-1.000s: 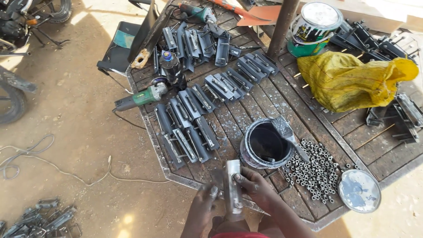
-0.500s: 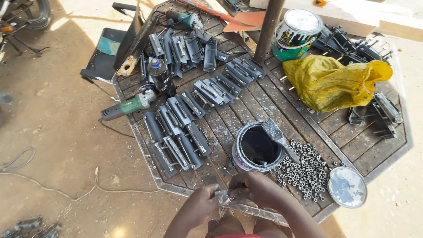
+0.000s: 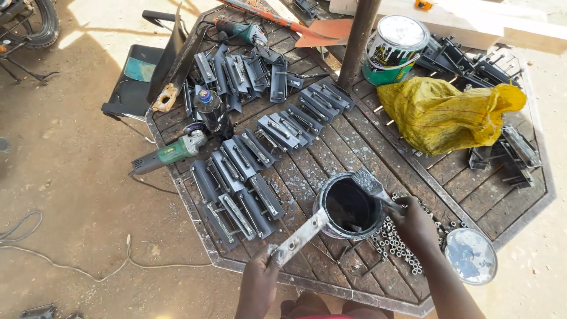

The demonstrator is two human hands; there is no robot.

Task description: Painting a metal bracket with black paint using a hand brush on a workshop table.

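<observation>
Black paint fills the open paint can (image 3: 348, 207), which stands near the front edge of the octagonal metal table (image 3: 472, 195). A long flat metal piece (image 3: 298, 239) is gripped at its near end by the left hand (image 3: 263, 277), the fingers pressed together around it, and its far end is laid against the rim of the can. A paintbrush (image 3: 371, 184) is pinched by its handle in the right hand (image 3: 413, 221), with the bristles held over the far right rim of the can. A heap of small nuts (image 3: 398, 248) is spread on the table just right of the can, partly under the right hand, and a round lid (image 3: 471, 255) smeared with paint lies further right at the table's edge. Rows of dark painted latches (image 3: 236, 189) are laid out on the left half of the table, reaching to the far side. A green angle grinder (image 3: 168, 155) lies over the left edge, and a dark bottle (image 3: 209, 109) stands just beyond it. A second angle grinder (image 3: 239, 29) is seen at the far edge. A closed paint tin (image 3: 394, 48) stands far right of centre beside an upright post (image 3: 356, 35), and a yellow bag (image 3: 443, 112) is slumped to the right of it. A dark chair (image 3: 139, 82) stands on the dirt to the left of the table.
</observation>
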